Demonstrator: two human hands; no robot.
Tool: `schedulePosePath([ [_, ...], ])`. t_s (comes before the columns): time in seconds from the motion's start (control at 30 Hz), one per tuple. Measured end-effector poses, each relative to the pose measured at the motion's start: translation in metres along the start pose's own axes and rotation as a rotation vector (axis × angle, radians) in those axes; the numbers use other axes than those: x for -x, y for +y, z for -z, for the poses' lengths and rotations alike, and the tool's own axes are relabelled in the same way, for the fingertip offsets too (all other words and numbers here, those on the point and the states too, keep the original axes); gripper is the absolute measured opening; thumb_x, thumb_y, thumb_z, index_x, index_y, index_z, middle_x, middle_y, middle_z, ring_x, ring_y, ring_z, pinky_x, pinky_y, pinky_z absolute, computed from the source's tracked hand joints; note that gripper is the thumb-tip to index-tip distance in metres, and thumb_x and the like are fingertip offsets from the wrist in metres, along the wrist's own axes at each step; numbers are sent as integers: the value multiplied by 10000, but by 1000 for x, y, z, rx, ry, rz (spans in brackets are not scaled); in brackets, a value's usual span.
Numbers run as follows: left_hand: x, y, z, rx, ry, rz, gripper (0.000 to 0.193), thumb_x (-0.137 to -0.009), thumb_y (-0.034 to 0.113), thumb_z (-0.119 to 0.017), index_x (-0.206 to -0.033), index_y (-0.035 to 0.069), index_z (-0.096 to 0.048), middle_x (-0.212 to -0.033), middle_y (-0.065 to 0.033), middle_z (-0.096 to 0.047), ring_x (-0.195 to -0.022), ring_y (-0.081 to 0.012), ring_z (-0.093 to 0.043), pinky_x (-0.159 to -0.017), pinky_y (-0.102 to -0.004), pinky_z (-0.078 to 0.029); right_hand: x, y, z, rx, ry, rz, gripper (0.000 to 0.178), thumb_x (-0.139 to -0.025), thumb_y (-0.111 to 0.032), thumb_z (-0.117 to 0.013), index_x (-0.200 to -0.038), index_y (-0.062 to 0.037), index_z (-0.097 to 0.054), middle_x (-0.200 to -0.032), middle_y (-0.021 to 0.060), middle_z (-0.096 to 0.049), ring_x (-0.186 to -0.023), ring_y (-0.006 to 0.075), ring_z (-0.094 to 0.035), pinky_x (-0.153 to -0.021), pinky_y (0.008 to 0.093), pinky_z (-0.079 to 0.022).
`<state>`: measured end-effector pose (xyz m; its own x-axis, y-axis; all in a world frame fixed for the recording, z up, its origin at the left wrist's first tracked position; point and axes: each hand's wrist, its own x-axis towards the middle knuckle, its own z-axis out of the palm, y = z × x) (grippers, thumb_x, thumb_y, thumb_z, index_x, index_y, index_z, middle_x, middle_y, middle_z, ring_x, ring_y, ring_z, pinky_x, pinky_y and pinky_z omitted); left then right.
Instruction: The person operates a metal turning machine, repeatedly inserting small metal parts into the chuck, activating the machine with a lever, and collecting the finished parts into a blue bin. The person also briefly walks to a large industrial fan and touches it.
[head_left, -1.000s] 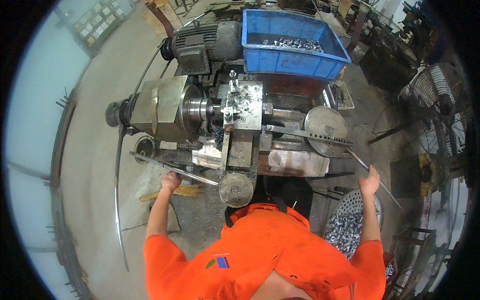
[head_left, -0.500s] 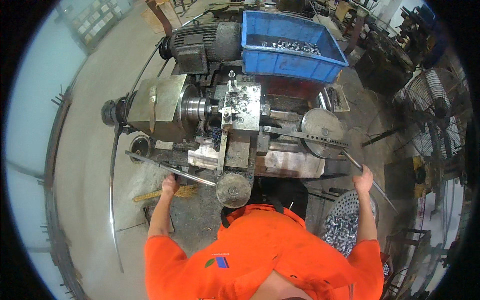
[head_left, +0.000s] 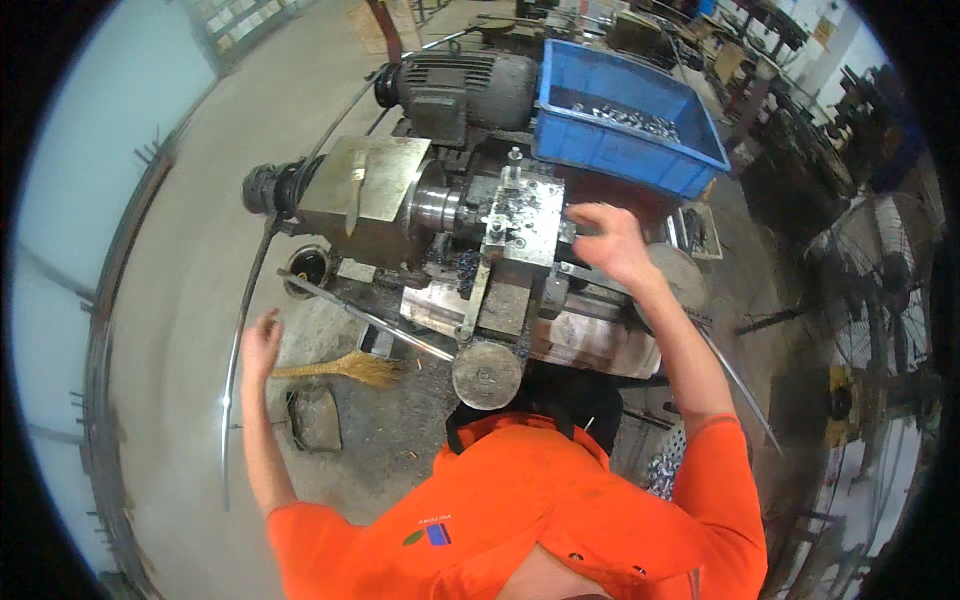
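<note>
My right hand (head_left: 612,243) reaches over the lathe, just right of the metal tool block (head_left: 530,220). Its thumb and forefinger are apart, and I see nothing between them. Left of the block, the round chuck (head_left: 437,208) sticks out of the headstock (head_left: 365,190). My left hand (head_left: 262,345) is off the machine at the left, fingers loosely apart and holding nothing. It is nearest the broom (head_left: 350,370) and a long upright metal rod (head_left: 231,385). A lever bar (head_left: 375,320) slants up from the round handwheel disc (head_left: 487,376) in front of me.
A blue bin (head_left: 630,150) with small metal parts stands behind the lathe, beside the motor (head_left: 468,92). Near my right elbow is a perforated basket of metal parts (head_left: 662,475), partly hidden by my arm. A fan (head_left: 870,250) stands at the right, and a dustpan (head_left: 315,418) lies at lower left.
My right hand has let go of the right-hand lever and moved up and left to the tool block. The left hand has released the lever bar and swung out to the left.
</note>
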<state>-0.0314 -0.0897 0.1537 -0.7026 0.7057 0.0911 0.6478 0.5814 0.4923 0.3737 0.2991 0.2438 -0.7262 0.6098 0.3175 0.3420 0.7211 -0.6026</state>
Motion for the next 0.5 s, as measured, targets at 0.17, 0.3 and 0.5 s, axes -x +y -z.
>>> schedulePosePath([
  [0.17, 29, -35, 61, -247, 326, 22, 333, -807, 226, -553, -1103, 73, -542, -817, -133, -620, -732, -292, -593, -665, -375, -461, -66, -38, -79, 38, -51, 117, 336, -528, -169, -574, -820, -26, -655, -826, 210, -612, -815, 350, -582, -767, 379, -461],
  [0.3, 66, -81, 56, -295, 167, 366, 429, -776, 327, -578, -1129, 90, -529, -891, -156, -619, -795, -303, -600, -698, -390, -464, -83, -45, -116, 101, -155, 43, 253, -494, -176, -577, -670, -9, -647, -710, 216, -602, -716, 371, -589, -691, 391, -485],
  [0.5, 60, -128, 50, -532, 90, 460, 397, -742, 350, -565, -1049, 97, -572, -884, -192, -608, -838, -356, -578, -727, -435, -462, -84, -59, -127, 190, -141, 97, 226, -479, -161, -561, -602, 18, -623, -671, 239, -585, -680, 389, -584, -691, 400, -485],
])
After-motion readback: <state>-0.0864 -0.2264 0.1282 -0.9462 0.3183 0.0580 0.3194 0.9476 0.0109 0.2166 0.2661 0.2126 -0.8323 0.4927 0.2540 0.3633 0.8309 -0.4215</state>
